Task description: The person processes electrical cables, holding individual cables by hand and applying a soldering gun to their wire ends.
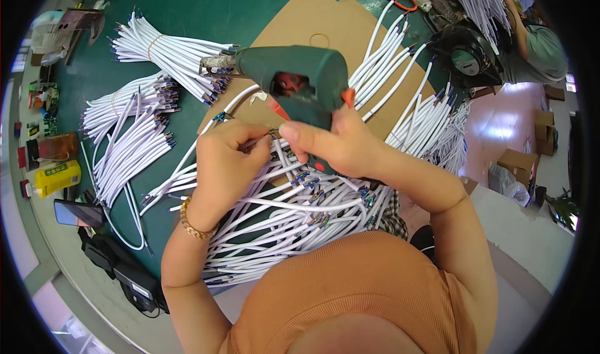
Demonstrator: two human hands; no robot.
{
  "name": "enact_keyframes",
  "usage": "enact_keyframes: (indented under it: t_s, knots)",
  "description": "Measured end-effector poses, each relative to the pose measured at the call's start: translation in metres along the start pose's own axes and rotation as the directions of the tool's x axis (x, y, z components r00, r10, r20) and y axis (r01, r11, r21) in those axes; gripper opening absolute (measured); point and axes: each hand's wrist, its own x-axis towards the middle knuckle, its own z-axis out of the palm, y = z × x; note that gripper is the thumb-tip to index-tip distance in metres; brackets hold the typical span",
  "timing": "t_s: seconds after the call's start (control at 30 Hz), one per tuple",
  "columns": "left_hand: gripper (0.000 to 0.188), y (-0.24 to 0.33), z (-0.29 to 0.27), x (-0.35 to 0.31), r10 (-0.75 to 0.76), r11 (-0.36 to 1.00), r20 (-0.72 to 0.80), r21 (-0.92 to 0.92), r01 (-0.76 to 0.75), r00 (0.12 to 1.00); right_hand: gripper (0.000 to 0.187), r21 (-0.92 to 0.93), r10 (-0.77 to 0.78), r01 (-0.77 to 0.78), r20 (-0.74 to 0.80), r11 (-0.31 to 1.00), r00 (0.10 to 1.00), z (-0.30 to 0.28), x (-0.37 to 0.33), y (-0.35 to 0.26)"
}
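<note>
Head view: containers first. Yellow bottle [58,179] lies on its side well left of the left hand, with a brownish see-through container [56,151] just beyond it; contents of both can't be told. Open cardboard box [517,161] on the floor, well right of the right hand, clear plastic bag [505,184] beside it; inside of box not readable. Left hand [225,163]: thumb and fingers drawn into a narrow pinch on coloured wire ends [273,132]; which cable they belong to, can't tell. Right hand [337,142]: fingers wrapped round the handle of a green gun-shaped tool [294,63], thumb stretched toward the left fingertips. Tool sits above both hands, metal nozzle pointing left. Loose white cables [312,206] heaped below and between the hands, stripped coloured ends showing. Banded white bundle [181,54] beyond the left hand, more cables [128,166] to its left, others [381,60] beyond the right hand on a cardboard sheet [300,19]. Green table [206,10] under all these cables.
</note>
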Motion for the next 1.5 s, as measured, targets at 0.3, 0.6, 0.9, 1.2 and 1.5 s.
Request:
enact_keyframes:
  t_s: [0.3,0.6,0.9,1.2,1.5]
  knots:
    - [0.019,-0.016,0.017,-0.005,0.579,0.735,-0.124,0.508,-0.45,0.806,0.039,0.102,-0.044,0.049,-0.054,0.994,0.998,-0.004,-0.008,0.012]
    - [0.009,-0.004,0.005,-0.011,0.151,0.986,-0.111,0.089,-0.141,0.982,0.045,0.174,-0.123,0.132,-0.06,0.976,0.991,-0.013,-0.002,0.02]
    - [0.008,-0.002,0.014,-0.01,-0.012,0.999,-0.126,0.046,0.018,0.992,0.045,0.241,-0.13,0.14,-0.06,0.96,0.99,-0.012,-0.008,0.011]
    - [0.01,-0.007,0.016,-0.014,-0.018,1.0,-0.156,-0.005,0.017,0.988,0.05,0.228,-0.23,0.247,-0.097,0.942,0.968,-0.028,-0.035,-0.005]
    - [0.011,-0.008,0.017,-0.014,-0.111,0.986,-0.165,-0.139,0.088,0.98,0.047,0.264,-0.271,0.323,-0.215,0.909,0.938,-0.047,-0.057,-0.015]
